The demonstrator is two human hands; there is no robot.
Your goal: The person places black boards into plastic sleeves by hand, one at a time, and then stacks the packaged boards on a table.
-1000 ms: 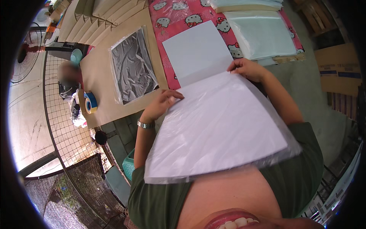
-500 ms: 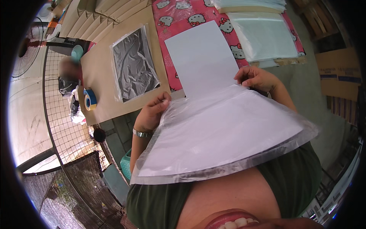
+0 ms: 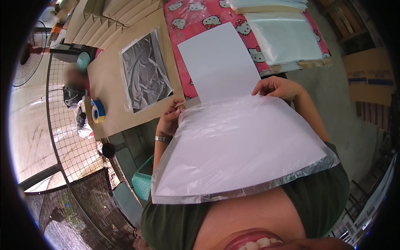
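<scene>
A clear plastic bag point(image 3: 250, 189) with a white sheet point(image 3: 241, 150) inside it spreads in front of my chest, its near edge hanging over my green top. My left hand point(image 3: 170, 118), with a metal watch on the wrist, pinches the bag's far left corner. At the far right corner, my right hand point(image 3: 280, 88) has thumb and fingers closed on the bag's edge. Beyond the bag, another white sheet point(image 3: 221, 62) lies on the table, its near end meeting the bag's far edge. Whether that sheet runs under the bag is hidden.
Left on brown board point(image 3: 112, 83) lie a dark sheet in clear plastic point(image 3: 146, 71) and a tape roll point(image 3: 98, 111). Folded brown paper point(image 3: 100, 29) is stacked behind. Clear plastic bags point(image 3: 283, 39) are piled at the far right on the pink patterned cover point(image 3: 179, 37). A green stool point(image 3: 143, 183) stands lower left.
The bag's right side has drawn in toward the left, and the sheet in it lies flatter. My left wrist has shifted slightly right; my right hand has moved a little left.
</scene>
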